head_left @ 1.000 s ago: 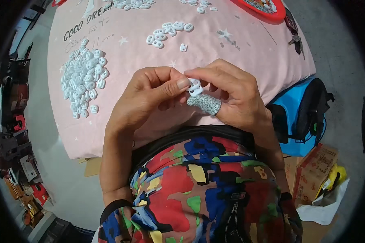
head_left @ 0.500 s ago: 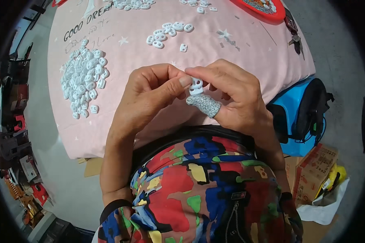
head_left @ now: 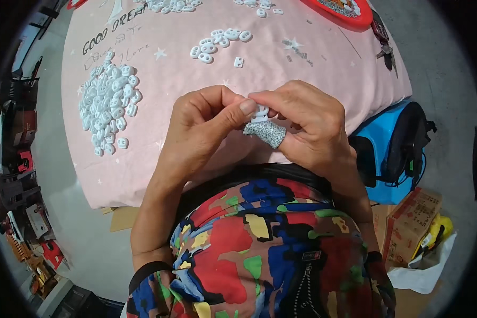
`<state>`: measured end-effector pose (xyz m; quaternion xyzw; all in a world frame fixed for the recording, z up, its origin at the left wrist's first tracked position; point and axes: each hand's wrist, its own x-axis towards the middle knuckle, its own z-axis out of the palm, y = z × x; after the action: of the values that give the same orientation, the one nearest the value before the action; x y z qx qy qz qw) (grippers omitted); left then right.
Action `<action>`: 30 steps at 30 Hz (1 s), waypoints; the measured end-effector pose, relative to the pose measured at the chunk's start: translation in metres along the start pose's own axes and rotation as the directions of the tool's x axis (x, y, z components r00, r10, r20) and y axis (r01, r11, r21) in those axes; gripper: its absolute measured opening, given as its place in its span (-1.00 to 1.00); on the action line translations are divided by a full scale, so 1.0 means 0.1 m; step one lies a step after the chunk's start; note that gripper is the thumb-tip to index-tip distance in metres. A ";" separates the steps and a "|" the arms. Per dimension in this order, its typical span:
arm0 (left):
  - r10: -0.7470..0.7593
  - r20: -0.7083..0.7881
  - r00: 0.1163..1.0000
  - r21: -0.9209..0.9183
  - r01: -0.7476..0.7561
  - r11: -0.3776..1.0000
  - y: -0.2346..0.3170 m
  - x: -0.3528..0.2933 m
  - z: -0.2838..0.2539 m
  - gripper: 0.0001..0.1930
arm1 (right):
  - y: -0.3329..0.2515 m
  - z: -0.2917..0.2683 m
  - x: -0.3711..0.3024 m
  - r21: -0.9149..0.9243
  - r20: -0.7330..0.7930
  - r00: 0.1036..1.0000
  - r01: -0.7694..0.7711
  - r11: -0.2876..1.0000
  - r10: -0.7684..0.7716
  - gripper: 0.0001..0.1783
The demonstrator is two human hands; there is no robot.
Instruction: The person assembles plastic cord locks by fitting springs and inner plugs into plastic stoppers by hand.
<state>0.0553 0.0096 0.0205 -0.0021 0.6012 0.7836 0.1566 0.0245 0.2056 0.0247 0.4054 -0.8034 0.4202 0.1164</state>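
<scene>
Above the cloth's near part, my two hands meet around a white plastic two-hole cord lock. My left hand pinches its upper left side between thumb and forefinger. From the other side my right hand closes on it, with the forefinger at its top and the thumb under it. A grey knitted finger cot covers that right thumb. The fingers partly hide the cord lock. Farther off lie a loose group of similar white pieces and a single one. A bigger pile sits at the left.
A pink printed cloth covers the table. At its far right stand a red bowl of small parts and some keys. Tiny grey bits are scattered nearby. A blue-and-black bag and a cardboard box flank the right side.
My hands have shifted slightly and drawn closer over the cord lock, so less of it shows. The right thumb in its finger cot has turned and pressed up beneath it.
</scene>
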 end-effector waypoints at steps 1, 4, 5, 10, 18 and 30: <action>-0.001 0.000 1.000 0.000 0.001 1.000 0.00 -0.01 0.02 -0.84 | -0.01 0.00 0.00 0.005 0.000 1.000 -0.020 1.000 0.020 -0.64; 0.021 -0.054 0.998 0.076 -0.016 0.997 -0.01 -0.03 0.07 -0.83 | 0.00 -0.01 -0.01 -0.001 0.004 1.000 -0.009 1.000 0.009 -0.66; 0.028 -0.065 0.997 0.082 -0.023 0.996 -0.02 -0.03 0.09 -0.83 | 0.01 -0.01 -0.01 -0.001 0.004 1.000 -0.009 1.000 0.009 -0.66; 0.047 -0.090 0.995 0.073 -0.040 0.997 -0.04 -0.04 0.12 -0.83 | 0.03 -0.03 0.00 -0.095 -0.004 0.998 0.055 0.994 -0.056 -0.64; -0.123 0.084 0.989 -0.017 0.125 0.992 0.03 -0.02 -0.06 -0.81 | 0.04 -0.04 0.01 -0.041 -0.028 0.995 0.091 0.995 -0.092 -0.62; 0.081 0.087 0.993 0.051 -0.086 0.995 0.01 -0.05 -0.01 -0.81 | -0.02 -0.03 0.02 -0.012 -0.022 0.997 0.077 0.997 -0.077 -0.58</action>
<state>0.0593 0.0069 0.0217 0.0606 0.6147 0.7721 0.1491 0.0236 0.2064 0.0289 0.4307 -0.7882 0.4154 0.1440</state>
